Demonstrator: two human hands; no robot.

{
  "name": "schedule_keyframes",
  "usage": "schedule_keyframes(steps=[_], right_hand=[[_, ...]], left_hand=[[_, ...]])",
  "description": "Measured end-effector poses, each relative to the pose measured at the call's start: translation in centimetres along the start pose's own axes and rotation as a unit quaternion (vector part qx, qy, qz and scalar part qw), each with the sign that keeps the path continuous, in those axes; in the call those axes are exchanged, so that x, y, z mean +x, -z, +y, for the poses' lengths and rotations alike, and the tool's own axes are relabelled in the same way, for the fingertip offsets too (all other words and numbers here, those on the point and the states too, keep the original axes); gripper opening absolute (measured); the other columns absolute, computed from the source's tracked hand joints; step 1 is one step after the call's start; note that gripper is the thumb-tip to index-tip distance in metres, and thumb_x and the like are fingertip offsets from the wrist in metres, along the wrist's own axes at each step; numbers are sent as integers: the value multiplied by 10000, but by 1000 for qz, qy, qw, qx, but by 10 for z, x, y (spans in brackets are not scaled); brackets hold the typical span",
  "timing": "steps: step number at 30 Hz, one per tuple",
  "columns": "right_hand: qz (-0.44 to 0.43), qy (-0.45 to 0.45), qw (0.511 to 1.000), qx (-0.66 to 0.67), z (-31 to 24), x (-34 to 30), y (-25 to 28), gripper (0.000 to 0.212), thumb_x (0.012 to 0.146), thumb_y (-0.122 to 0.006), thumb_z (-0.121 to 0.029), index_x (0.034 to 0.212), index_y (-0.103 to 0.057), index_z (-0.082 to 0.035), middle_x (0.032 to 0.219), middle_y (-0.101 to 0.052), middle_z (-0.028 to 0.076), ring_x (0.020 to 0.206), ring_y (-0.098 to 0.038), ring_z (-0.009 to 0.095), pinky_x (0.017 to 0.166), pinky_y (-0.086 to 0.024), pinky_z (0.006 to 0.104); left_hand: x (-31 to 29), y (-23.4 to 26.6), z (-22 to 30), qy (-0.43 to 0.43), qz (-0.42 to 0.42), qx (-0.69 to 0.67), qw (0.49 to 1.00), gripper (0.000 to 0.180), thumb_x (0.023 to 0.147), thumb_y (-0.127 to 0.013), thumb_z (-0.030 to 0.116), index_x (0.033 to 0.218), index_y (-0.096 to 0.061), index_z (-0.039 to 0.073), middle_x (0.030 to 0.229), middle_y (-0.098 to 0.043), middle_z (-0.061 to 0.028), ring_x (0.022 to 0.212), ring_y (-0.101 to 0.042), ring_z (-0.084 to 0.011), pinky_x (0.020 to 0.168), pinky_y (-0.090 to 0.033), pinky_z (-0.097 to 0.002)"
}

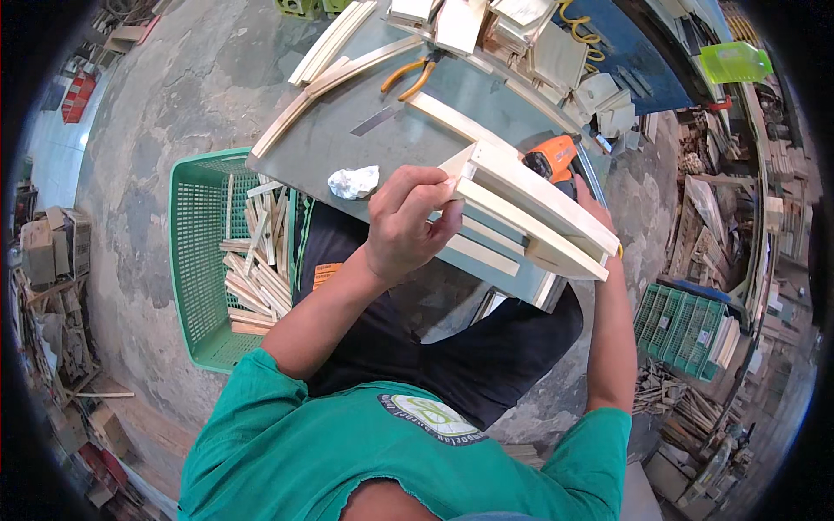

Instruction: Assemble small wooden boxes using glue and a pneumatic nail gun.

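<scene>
My left hand (407, 217) pinches the near-left corner of a pale wooden frame (534, 195), made of long strips joined by short end pieces. The frame is held tilted above the grey worktable (304, 143). Behind its far side, my right hand (592, 208) is wrapped round the dark handle of an orange nail gun (556, 156); its fingers are partly hidden. Beneath the frame, loose wooden strips (478, 254) lie on the table. Left of my left hand sits a crumpled white lump (354, 181), its material unclear.
Orange-handled pliers (413, 76), a flat metal strip (372, 121) and long wooden strips (317, 82) lie farther back. Thin boards (556, 56) are stacked at the far edge, near a yellow coiled hose (584, 26). A green basket (180, 260) of wooden sticks stands left.
</scene>
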State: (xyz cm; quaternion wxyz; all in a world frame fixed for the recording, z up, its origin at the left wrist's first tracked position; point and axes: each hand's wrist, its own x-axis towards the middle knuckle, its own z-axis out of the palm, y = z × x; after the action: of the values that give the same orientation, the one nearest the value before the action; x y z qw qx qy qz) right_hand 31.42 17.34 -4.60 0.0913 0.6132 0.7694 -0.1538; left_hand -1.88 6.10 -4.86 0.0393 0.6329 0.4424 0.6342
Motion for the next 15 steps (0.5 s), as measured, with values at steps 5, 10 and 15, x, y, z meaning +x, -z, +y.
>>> schedule_keyframes(steps=[5, 10, 15], right_hand=[[57, 26, 998, 5, 16, -3, 5, 801, 856, -662, -349, 1514, -321, -47, 1055, -667, 279, 959, -663, 446, 869, -489, 509], [110, -19, 977, 181, 33, -66, 69, 853, 778, -671, -136, 1534, -290, -35, 1054, -663, 193, 892, -657, 313, 827, -511, 398], [251, -55, 841, 476, -3, -199, 137, 535, 804, -658, -160, 1280, -462, -13, 998, -546, 31, 836, -550, 140, 797, -474, 303]], left_hand=[[0, -3, 1, -2, 1, 5, 1000, 302, 691, -752, -65, 938, -605, 27, 888, -639, -111, 749, -650, -249, 594, -536, -336], [0, -7, -1, 1, 3, -15, 1000, 317, 674, -759, -62, 937, -607, 29, 888, -640, -107, 748, -649, -253, 597, -536, -337], [1, 1, -1, 4, 3, -10, 1000, 317, 660, -765, -60, 924, -613, 28, 893, -640, -108, 752, -650, -267, 613, -539, -341]])
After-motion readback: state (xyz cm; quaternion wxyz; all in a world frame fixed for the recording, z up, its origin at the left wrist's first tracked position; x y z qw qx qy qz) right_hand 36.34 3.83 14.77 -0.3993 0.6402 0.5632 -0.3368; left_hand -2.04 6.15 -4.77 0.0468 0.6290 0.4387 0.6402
